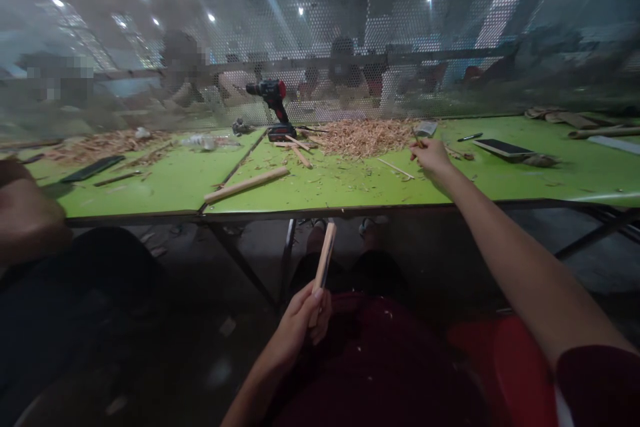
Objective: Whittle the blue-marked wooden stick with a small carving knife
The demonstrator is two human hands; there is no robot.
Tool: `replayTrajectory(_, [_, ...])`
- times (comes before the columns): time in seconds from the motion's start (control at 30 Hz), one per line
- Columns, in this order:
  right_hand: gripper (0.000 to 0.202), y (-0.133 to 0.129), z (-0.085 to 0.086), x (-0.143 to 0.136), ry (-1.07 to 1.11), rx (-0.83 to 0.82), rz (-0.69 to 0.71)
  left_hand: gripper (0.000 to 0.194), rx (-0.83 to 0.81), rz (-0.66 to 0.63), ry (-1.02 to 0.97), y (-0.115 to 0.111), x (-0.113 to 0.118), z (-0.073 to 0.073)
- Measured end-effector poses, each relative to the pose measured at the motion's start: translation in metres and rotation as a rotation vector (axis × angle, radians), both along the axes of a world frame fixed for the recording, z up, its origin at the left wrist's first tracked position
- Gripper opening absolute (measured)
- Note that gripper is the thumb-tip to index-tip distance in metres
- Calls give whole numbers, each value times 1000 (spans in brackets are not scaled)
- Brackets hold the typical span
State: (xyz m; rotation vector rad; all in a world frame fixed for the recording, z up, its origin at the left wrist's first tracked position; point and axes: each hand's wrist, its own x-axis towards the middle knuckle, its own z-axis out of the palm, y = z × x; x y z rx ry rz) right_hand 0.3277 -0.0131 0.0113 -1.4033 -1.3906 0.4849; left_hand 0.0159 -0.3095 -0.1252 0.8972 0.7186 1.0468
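Over my lap, my left hand (305, 313) is wrapped round the lower end of a wooden stick (324, 257), which points up and has a dark strip along one side. My right hand (431, 157) reaches out over the green table, its fingers pinched round a thin yellowish-brown stick (419, 141). Whether that is a pencil or a small tool I cannot tell. A heap of wood shavings (367, 137) lies just left of it, and a small clear packet (427, 128) behind it. Below and left lies a thin pale stick (397, 169).
A cordless drill (274, 107) stands upright before the perforated screen (400, 33). On the green table (345, 187) lie a round wooden rod (247, 185), a black-topped block (504, 148) and a pen (470, 137). Another person's arm (27, 213) is at the left.
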Motion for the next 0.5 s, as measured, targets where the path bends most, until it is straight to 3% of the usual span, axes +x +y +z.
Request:
replayTrajectory(0.13, [18,-3,10,-1,-72,-41,-39,36,18,-6,-34,0,0,-2])
replayTrajectory(0.27, [14,-14,15,-9,-87,-32,15,33,28,-34,-123,-1,0,-3])
replayTrajectory(0.4, [17,-45,18,-25,-58,30,155,35,-10,-99,-246,-1,-2,1])
replayTrajectory(0.5, [17,-82,21,-40,-98,170,265,36,-6,-168,-336,0,-4,6])
